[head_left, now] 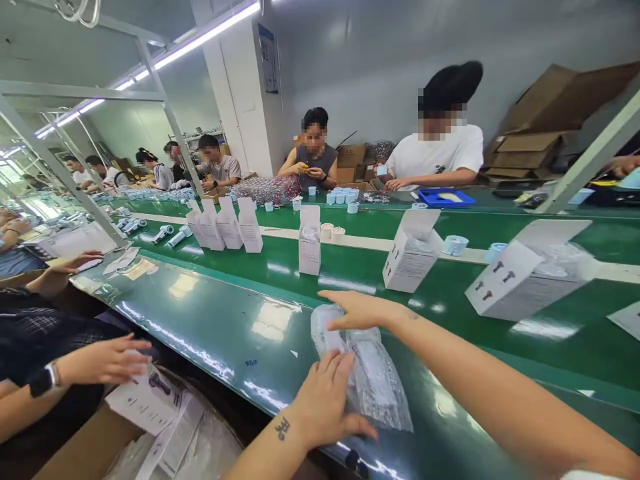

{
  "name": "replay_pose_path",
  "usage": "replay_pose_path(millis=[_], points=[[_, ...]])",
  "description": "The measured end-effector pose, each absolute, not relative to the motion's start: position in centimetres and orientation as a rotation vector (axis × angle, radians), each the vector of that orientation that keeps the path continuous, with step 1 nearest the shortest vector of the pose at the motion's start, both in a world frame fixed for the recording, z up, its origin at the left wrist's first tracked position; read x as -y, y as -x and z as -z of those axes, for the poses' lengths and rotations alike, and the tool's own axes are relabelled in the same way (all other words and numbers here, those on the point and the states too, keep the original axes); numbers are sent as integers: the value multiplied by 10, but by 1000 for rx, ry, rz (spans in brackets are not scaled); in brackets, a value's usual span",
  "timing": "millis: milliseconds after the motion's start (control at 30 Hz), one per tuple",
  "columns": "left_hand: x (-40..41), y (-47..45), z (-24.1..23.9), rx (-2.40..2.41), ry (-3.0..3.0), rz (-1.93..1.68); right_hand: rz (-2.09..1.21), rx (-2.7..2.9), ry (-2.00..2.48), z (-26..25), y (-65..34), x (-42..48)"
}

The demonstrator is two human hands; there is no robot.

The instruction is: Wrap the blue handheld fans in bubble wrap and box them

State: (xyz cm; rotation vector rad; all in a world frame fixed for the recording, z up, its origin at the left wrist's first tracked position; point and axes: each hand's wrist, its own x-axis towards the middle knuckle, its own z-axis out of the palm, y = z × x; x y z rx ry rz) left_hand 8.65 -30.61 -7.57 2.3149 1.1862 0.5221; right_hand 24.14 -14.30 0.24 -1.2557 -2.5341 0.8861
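A clear bubble-wrap bag (377, 377) with something pale inside lies flat on the green work ledge in front of me. My right hand (363, 311) reaches across its far end, fingers stretched and thumb apart. At the near left side of the bag is my left hand (325, 397), with its fingers extended over the edge and its thumb spread. Neither hand is closed around the bag, and I cannot tell how firmly they touch it. Just beyond my hands, an open white box (310, 250) stands upright on the green conveyor belt (345, 283).
More open boxes stand on the belt, including one (413, 260) and a larger one (525, 280) holding bubble wrap. Light-blue cups (455, 245) sit beside them. At left, a co-worker's hand (107, 360) hovers above printed boxes (150, 400) in a carton. Other people sit across the belt.
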Motion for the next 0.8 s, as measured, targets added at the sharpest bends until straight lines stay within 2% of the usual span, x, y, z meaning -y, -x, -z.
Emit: replay_pose_path(millis=[200, 333, 467, 600, 800], points=[[318, -65, 75, -1264, -2252, -699, -939, 2756, 1246, 1, -182, 139], [326, -59, 85, -1600, -1828, -865, -985, 2704, 1231, 2, -169, 130], [311, -34, 89, -1801, -1491, -1215, -1021, 2488, 1235, -10, -150, 122], [278, 20, 61, -1874, -1316, -1595, -1135, 2280, 1228, -24, -106, 121], [233, 106, -3, -1410, -758, -1909, -1258, 2217, 1069, -41, -40, 77]])
